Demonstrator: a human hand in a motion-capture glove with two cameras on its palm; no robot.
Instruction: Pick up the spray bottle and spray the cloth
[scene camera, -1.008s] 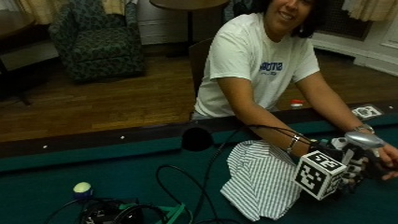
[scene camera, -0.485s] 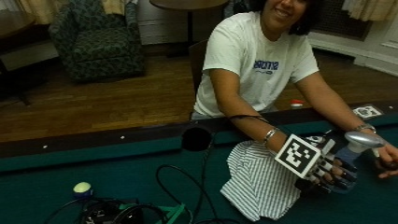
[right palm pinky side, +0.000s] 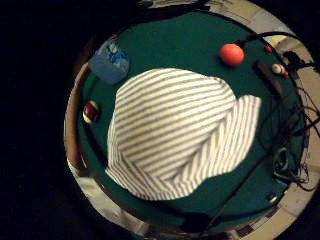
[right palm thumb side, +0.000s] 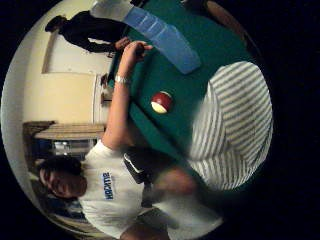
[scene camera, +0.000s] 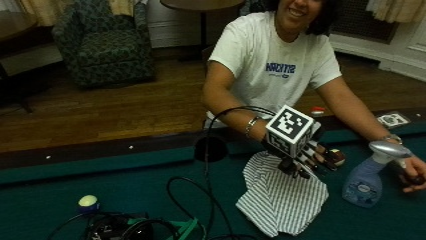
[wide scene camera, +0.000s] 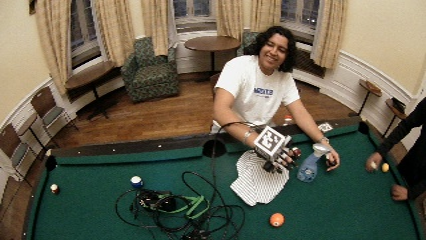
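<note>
The gloved right hand (scene camera: 307, 159) hovers over the striped cloth (scene camera: 283, 197), fingers loosely spread and holding nothing, while the upright spray bottle (scene camera: 369, 176) stands just beside the cloth, near the bare hand (scene camera: 414, 174).

White short-sleeved T-shirt (scene camera: 266, 65) with blue lettering across the chest. Black glove with pale strips along the fingers on the right hand (scene camera: 303, 157). Just behind that hand, at the wrist, a thin silver metal bracelet (scene camera: 250, 126). On the opposite wrist, a silver wristwatch (scene camera: 393, 138) beside the bare left hand (scene camera: 411, 175). Dark curly shoulder-length hair (wide scene camera: 287, 47). Forearms bare below the sleeves, with no other jewellery or markings to be made out.
</note>
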